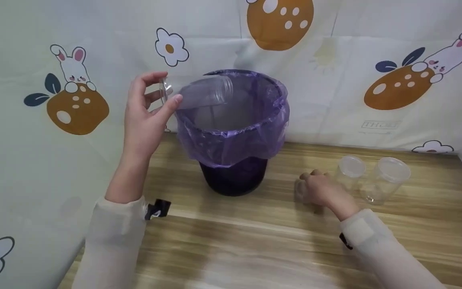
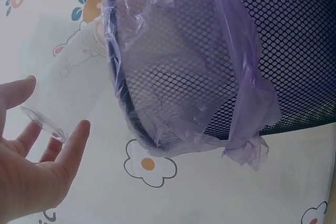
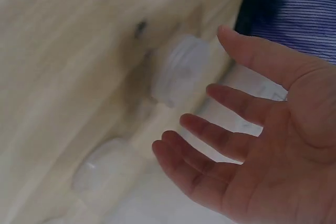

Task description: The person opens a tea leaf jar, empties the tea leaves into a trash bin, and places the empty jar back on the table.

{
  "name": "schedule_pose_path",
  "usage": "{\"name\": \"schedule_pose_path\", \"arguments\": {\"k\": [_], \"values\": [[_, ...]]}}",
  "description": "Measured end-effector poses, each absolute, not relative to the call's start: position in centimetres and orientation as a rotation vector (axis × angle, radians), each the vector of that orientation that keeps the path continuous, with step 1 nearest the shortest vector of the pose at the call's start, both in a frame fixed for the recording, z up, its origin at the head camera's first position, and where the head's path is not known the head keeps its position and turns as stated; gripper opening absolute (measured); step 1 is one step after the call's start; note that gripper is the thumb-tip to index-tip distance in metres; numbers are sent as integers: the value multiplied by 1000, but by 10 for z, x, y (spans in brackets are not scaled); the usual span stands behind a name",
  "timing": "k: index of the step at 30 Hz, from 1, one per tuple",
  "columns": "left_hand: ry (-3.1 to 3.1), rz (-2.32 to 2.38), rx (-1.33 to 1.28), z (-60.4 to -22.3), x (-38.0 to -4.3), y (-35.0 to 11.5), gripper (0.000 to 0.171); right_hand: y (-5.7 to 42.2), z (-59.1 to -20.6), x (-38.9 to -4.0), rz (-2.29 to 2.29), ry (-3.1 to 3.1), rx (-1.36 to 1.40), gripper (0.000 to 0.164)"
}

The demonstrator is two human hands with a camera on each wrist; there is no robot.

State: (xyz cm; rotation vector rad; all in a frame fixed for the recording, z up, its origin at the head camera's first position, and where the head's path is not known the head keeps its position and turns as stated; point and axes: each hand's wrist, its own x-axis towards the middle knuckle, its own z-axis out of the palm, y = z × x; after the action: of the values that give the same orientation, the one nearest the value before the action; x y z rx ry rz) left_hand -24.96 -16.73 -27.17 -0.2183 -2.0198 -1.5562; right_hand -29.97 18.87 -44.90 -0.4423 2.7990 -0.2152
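Note:
My left hand (image 1: 146, 108) grips a clear plastic jar (image 1: 199, 92) by its base, thumb on the near side and fingers behind. The jar lies tilted sideways, its mouth end over the bin's left rim; in the left wrist view, fingertips press the jar (image 2: 68, 77) near its base. My right hand (image 1: 323, 190), blurred, hovers low over the table with relaxed, spread fingers. By its fingertips is a clear container (image 1: 300, 192), mostly hidden in the head view. Two lidded clear jars, a smaller jar (image 1: 351, 168) and a larger jar (image 1: 387, 178), stand right of this hand.
A dark mesh bin (image 1: 235, 178) stands against the back wall, lined with a purple bag (image 1: 235, 146) folded over its rim. Under it is a wood-grain table (image 1: 231, 249). A cloth (image 1: 335, 88) printed with rabbits and oranges covers the walls.

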Motion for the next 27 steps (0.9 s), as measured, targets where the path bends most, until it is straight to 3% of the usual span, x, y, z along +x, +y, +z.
{"name": "schedule_pose_path", "arguments": {"k": [5, 9, 14, 27], "values": [[-1993, -1621, -236, -273, -245, -164, 47, 190, -458, -302, -282, 2820, -307, 46], [-1977, -1668, -257, -275, -241, -161, 48, 190, -452, -301, -400, 2812, -276, 51], [-1952, -1712, -295, -276, -233, -158, 47, 192, -426, -293, -669, 2858, -434, 58], [-1939, -1782, -390, -280, -218, -151, 48, 197, -363, -253, -1164, 2878, -542, 50]]}}
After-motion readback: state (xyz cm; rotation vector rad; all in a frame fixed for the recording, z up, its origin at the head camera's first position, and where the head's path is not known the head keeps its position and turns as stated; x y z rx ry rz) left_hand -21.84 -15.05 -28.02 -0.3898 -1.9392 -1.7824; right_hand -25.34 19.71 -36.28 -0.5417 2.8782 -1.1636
